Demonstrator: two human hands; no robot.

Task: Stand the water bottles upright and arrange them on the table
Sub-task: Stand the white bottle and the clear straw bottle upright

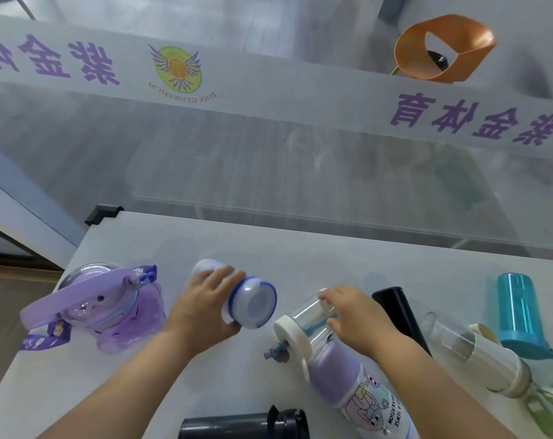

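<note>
Several water bottles lie on a white table (269, 248). My left hand (202, 304) grips a white bottle with a blue ring (253, 301), which is tilted on its side with the lid toward me. My right hand (354, 315) rests on a clear bottle with a white lid (303, 324) that lies on its side. A purple cartoon bottle (360, 391) lies in front of it. At the left is a purple bear-shaped bottle (110, 312) with a strap. A black bottle (402, 315), a clear glass bottle (478, 353) and a greenish bottle (550, 407) lie at the right.
A teal bottle (519, 315) stands with its lid down at the far right. A dark grey bottle (243, 423) lies at the near edge. A glass wall with purple lettering (300, 137) runs behind the table. An orange chair (443, 49) is beyond the glass.
</note>
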